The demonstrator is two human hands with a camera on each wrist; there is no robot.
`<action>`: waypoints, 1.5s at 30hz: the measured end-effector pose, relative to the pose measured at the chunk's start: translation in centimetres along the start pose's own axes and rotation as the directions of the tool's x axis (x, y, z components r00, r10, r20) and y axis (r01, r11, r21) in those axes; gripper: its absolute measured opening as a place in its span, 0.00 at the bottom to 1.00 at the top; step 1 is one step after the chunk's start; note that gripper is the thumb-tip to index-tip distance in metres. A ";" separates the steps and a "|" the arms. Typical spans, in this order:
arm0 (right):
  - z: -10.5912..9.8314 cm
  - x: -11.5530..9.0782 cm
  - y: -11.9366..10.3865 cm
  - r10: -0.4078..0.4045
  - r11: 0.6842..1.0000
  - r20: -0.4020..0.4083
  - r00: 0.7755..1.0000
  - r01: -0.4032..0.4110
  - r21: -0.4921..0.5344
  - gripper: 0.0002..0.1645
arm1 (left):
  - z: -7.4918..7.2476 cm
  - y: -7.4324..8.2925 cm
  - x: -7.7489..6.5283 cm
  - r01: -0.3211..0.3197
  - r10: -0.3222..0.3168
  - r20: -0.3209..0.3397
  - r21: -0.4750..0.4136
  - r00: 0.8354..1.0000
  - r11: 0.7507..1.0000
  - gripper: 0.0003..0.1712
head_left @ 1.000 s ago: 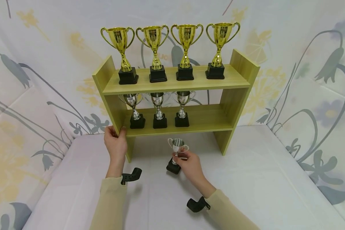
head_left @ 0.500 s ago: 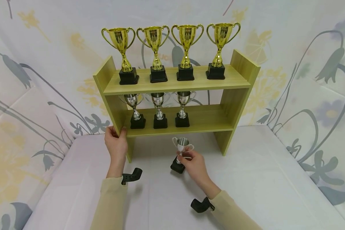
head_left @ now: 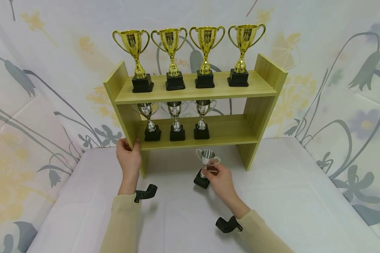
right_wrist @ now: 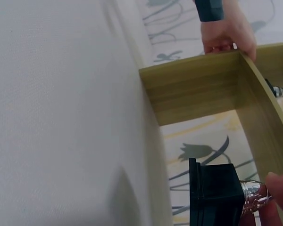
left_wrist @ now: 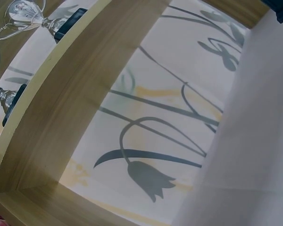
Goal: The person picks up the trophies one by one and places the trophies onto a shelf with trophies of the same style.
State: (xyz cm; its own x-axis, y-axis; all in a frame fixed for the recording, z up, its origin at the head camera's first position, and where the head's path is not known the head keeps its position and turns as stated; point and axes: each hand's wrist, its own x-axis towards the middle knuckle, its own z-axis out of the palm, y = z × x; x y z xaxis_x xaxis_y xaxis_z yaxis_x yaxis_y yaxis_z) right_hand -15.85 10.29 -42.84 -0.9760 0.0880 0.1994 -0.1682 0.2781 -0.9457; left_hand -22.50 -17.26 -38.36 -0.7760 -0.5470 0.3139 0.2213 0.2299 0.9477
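A small silver trophy cup (head_left: 208, 156) with a black base (right_wrist: 216, 193) is pinched at its stem by my right hand (head_left: 223, 181). The cup leans a little, its base toward the lower left, in front of the shelf. My left hand (head_left: 128, 160) grips the left side panel of the wooden shelf (head_left: 193, 144) at the lower board, thumb on the front edge. On that board stand a left silver trophy (head_left: 152, 128), a middle silver trophy (head_left: 176, 123) and a right silver trophy (head_left: 202, 123), with bare board to their right.
Several gold trophies (head_left: 206, 49) stand in a row on the upper board. The shelf rests on a white cloth-covered table (head_left: 282, 189), against a flower-printed backdrop (head_left: 326, 52). Black wrist mounts (head_left: 229, 225) sit on both forearms.
My right hand has moved to the right with the silver trophy, which stays below the lower board's front edge. The left hand keeps its grip on the shelf.
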 end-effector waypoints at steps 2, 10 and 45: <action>-0.1 0.0 0.0 0.001 1.000 -0.002 1.000 -0.001 -0.004 0.15 | 0.0 0.0 0.0 0.001 -0.001 -0.003 0.003 1.000 1.000 0.11; -0.5 0.1 0.2 0.000 1.000 -0.015 1.000 0.000 -0.006 0.14 | 0.1 0.2 0.0 -0.009 0.009 0.001 -0.018 1.000 1.000 0.11; -2.6 0.8 -0.9 -0.011 0.998 -0.078 0.997 0.016 0.059 0.15 | 0.0 0.1 -0.1 -0.017 0.017 -0.018 -0.002 1.000 1.000 0.11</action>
State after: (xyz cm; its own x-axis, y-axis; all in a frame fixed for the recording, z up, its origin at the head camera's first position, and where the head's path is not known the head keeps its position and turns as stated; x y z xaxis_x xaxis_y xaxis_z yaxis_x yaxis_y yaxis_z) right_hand -16.11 12.62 -41.19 -0.9602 0.1594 0.2295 -0.1915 0.2223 -0.9560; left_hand -22.41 -17.12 -38.26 -0.7615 -0.5572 0.3312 0.2360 0.2375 0.9423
